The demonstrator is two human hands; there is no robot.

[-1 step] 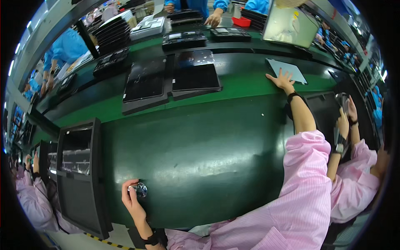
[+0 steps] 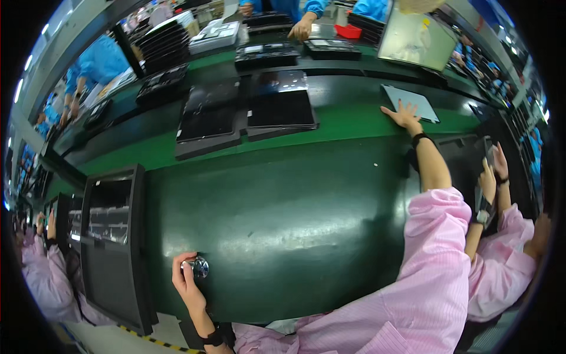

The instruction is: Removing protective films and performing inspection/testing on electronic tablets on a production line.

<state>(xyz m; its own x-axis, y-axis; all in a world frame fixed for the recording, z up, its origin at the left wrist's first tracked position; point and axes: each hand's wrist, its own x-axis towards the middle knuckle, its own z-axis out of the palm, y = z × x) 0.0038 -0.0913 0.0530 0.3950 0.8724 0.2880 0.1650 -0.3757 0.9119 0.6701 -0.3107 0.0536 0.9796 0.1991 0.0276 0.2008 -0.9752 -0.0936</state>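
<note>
The left hand (image 2: 186, 283) grips a small round shiny metal object (image 2: 200, 267) at the near edge of the dark green conveyor belt (image 2: 283, 224), fingers curled about it; what the object is cannot be made out. The right hand (image 2: 402, 115) lies flat with fingers spread, holding nothing, at the far right of the belt, its fingertips touching a thin pale grey panel (image 2: 411, 101) that lies on the bright green strip (image 2: 330, 127) behind the belt. Both wrists carry black bands, and the sleeves are pink.

The belt surface is glossy and reflects overhead light. At its left end stands a dark framed tray (image 2: 115, 248), cut off partly by the lower edge. Beyond the green strip, two flat black panels (image 2: 247, 112) lie side by side, with further dark trays (image 2: 268, 56) stacked toward the far edge of the bench.

At the right, a person in pink (image 2: 501, 259) holds a dark device in both hands; its detail is too small to tell. People in blue (image 2: 103, 59) work at the far side, mostly cut off. A light grey board (image 2: 418, 38) stands tilted at the far right corner. The rim of the view is bent and blurred.
</note>
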